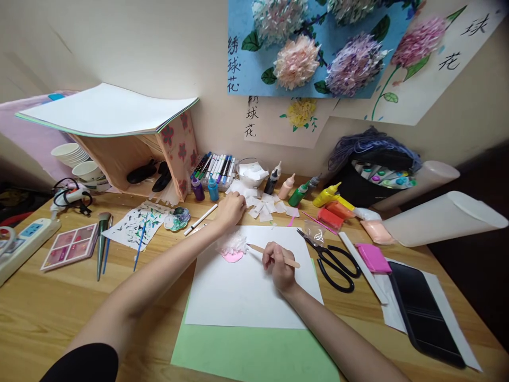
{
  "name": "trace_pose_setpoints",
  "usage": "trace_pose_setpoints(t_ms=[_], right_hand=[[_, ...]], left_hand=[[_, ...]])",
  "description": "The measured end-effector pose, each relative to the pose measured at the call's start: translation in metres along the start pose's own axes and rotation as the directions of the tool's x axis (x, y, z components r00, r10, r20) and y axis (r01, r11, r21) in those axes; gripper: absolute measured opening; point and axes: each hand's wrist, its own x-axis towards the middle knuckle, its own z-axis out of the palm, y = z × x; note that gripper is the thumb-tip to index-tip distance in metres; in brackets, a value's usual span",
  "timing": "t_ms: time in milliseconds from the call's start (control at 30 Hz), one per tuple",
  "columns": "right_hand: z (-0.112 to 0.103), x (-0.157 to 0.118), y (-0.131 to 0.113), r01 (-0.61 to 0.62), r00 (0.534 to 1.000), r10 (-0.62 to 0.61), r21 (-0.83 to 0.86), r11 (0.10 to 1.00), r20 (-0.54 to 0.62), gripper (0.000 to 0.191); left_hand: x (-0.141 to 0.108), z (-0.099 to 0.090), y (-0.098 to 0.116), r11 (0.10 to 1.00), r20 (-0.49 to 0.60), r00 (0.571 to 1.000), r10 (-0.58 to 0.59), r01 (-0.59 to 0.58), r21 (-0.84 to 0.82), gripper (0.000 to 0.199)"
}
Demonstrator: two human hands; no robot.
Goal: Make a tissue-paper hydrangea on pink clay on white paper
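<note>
My right hand [279, 265] is closed around a slim wooden stick [292, 261]. The stick's thin dark tip points left, at the edge of a fluffy white paper flower [233, 243]. Pink clay [231, 257] shows under the flower's near side. Both lie on a white sheet [254, 297] that rests on green paper [246, 350]. Beyond the sheet, my left hand [231, 209] reaches to the small white paper squares [265, 208], fingers curled down. Its fingertips are partly hidden, so I cannot make out what they pinch.
Black-handled scissors [334, 260] lie right of the sheet, near a pink clay packet [374, 258] and a phone [423, 313]. Paint bottles [287, 187] and markers [217, 168] line the back. Brushes [102, 244] and a four-part palette [71, 246] lie left.
</note>
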Motion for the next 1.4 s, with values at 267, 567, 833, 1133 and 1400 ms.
trace_pose_setpoints(t_ms=[267,567,833,1133,1400], right_hand=[[-0.001,0.002,-0.003,0.002,1.000,-0.002,-0.027,1.000,-0.006,0.050],[-0.002,0.000,-0.005,0.043,0.999,-0.042,-0.058,0.997,0.027,0.050],[0.001,0.001,-0.015,0.229,0.901,-0.124,-0.214,0.950,0.415,0.047],[0.004,0.004,-0.017,0.266,0.898,-0.137,-0.270,0.925,0.418,0.043],[0.004,0.005,-0.018,0.210,0.911,-0.084,-0.280,0.937,0.404,0.043]], left_hand=[[-0.035,-0.031,-0.012,0.860,0.062,0.976,-0.211,0.215,-0.462,0.023],[-0.119,-0.059,-0.005,0.449,0.283,0.843,-0.458,0.494,-0.745,0.043],[-0.157,-0.040,0.008,0.560,0.310,0.862,-0.402,0.499,-0.661,0.031],[-0.162,-0.013,0.020,0.810,0.159,0.933,-0.324,0.360,-0.463,0.020],[-0.148,-0.006,0.027,0.979,-0.046,0.979,-0.199,0.196,-0.064,0.015]])
